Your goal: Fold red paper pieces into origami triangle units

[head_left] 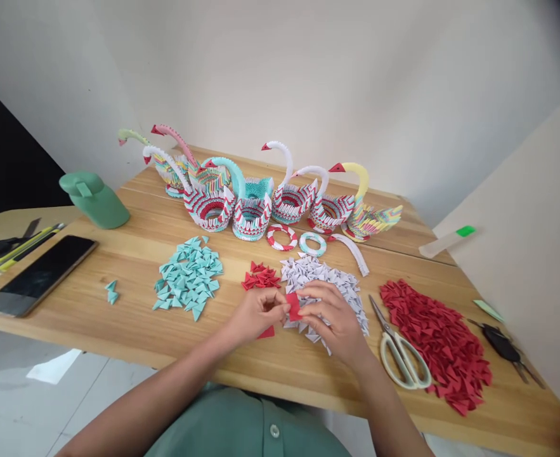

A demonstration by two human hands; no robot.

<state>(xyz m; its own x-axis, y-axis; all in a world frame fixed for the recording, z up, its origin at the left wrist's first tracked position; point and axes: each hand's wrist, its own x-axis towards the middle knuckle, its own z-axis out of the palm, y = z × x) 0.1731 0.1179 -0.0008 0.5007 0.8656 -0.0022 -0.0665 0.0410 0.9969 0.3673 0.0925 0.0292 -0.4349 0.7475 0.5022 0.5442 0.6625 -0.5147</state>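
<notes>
Two hands busy: left hand (260, 312) and right hand (333, 317), fingers pinching one red slip (293, 307) at six o'clock, folding seemingly unfinished; red triangles (434, 343) heaped at four, built swans (252, 219) at twelve!

"Dressed in what?"

"In a shirt (217, 428) of muted, slightly bluish green, one even colour across the part in view, with soft creases near the front."

"Fastened how?"

"Down the middle, by a stitched button strip (271, 416) in matching green. Set on the strip, one small round button (274, 431), pale and shiny, with a darker centre."

"And along the arms?"

"Bare on both, as far as visible. Bare too at the left hand (259, 313) and right hand (335, 320)."
</notes>
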